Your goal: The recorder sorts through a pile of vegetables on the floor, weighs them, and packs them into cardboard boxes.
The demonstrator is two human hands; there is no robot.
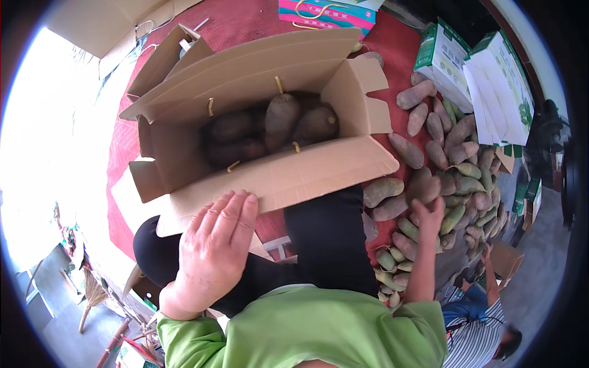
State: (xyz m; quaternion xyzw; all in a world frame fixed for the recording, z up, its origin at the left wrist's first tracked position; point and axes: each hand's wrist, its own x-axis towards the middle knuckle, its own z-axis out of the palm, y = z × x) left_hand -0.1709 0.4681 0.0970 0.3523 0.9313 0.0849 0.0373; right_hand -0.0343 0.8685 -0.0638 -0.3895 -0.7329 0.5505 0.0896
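An open cardboard box (294, 178) sits in front of me with its flaps spread. Several large radishes (282, 116), dull brownish purple in the shade, lie inside. Yellow cord handles poke through the long walls. My left hand (215, 245) rests flat on the near flap, fingers stretched out. To the right of the box, my right hand (427, 213) reaches into a big pile of purplish and green radishes (454, 141). Its fingers close around the lower end of one radish (424, 189), somewhat smeared by motion.
A red cloth (239, 18) lies under the box and pile. White-and-green cartons (445, 64) stand at the far right, a pink-and-blue box (328, 13) at the back. Another person in a striped top (475, 337) is at lower right. A broom (92, 294) is at lower left.
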